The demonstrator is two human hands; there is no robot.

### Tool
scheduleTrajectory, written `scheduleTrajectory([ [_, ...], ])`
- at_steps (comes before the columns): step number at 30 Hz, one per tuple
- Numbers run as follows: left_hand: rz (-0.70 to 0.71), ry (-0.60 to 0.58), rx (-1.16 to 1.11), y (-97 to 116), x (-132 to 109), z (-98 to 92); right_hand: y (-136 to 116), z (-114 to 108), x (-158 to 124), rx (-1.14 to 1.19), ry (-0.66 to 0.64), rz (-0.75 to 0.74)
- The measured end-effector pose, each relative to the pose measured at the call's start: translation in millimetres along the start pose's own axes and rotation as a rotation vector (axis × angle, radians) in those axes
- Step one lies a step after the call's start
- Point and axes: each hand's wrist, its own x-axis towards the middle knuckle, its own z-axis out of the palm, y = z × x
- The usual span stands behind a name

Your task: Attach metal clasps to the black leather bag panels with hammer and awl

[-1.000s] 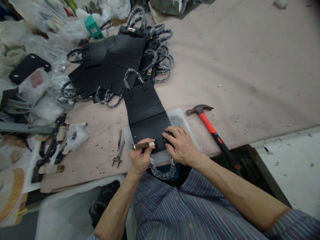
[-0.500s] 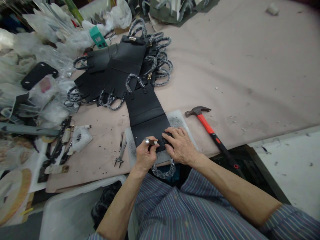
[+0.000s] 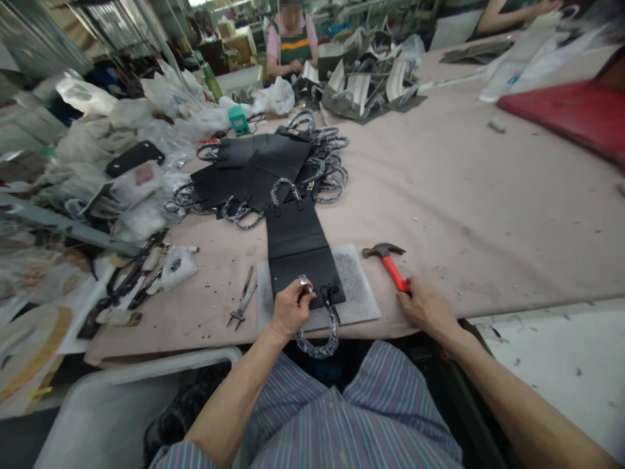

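My left hand [image 3: 291, 307] pinches a short metal punch [image 3: 305, 284] upright over the lower part of a black leather bag panel [image 3: 300, 238]. The panel lies on a pale, speckled board [image 3: 360, 293]. A plastic-wrapped handle [image 3: 318, 348] hangs from its near edge, and another wrapped handle [image 3: 286, 185] arches at its far end. To the right, my right hand [image 3: 424, 305] is closed round the grip of a claw hammer [image 3: 394, 272], whose head rests on the table. Part of the hammer's handle is hidden by my fingers.
More black panels with wrapped handles [image 3: 254, 163] are piled beyond. Dividers [image 3: 243, 306] lie left of the board. Plastic bags [image 3: 146, 143] crowd the far left, and a white bin [image 3: 97, 404] stands below. A person [image 3: 291, 45] sits across the table.
My right hand has left the panel and moved right onto the hammer's handle. My left hand still holds the punch on the panel. The view has tilted up.
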Motion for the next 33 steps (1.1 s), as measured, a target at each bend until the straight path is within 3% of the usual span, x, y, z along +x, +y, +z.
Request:
scheduleTrajectory([
  [3,-0.013,-0.003,0.002,0,-1,0.1,-13,-8,1,0.207,-0.170,0.067],
  [6,-0.020,0.002,0.002,0,-1,-0.4,-42,-16,-8,0.377,-0.326,0.073],
  [9,-0.021,-0.001,0.002,0,-1,-0.6,-75,-31,-29,0.485,-0.319,0.037],
  [11,-0.022,-0.009,0.008,0,-1,-0.6,-95,-43,-45,0.488,-0.192,-0.123],
  [14,-0.027,-0.014,0.014,-2,-2,-0.6,-120,-61,-63,0.214,0.001,-0.511],
  [17,-0.032,-0.016,0.033,-3,-2,-0.5,-140,-77,-71,-0.168,-0.066,-0.745],
  [19,-0.029,-0.016,0.036,-3,-1,0.1,-152,-89,-76,-0.247,-0.078,-0.807],
  [20,-0.023,-0.017,0.029,-2,0,0.7,-157,-93,-79,-0.193,-0.021,-0.815],
  [23,0.003,-0.015,0.006,-2,2,2.0,-164,-98,-88,0.167,0.307,-0.730],
  [24,0.006,-0.011,0.004,-3,2,1.6,-163,-95,-89,0.230,0.352,-0.714],
  [25,0.003,-0.012,0.008,-4,1,0.4,-160,-90,-88,0.223,0.334,-0.719],
  [29,-0.043,-0.019,0.022,-5,-6,-8.8,-144,-73,-70,-0.206,-0.065,-0.769],
  [31,-0.064,0.021,-0.003,9,1,-5.6,-143,-76,-65,-0.298,-0.046,-0.695],
  [33,-0.095,0.114,-0.063,36,25,13.4,-145,-90,-67,-0.317,0.062,-0.654],
])
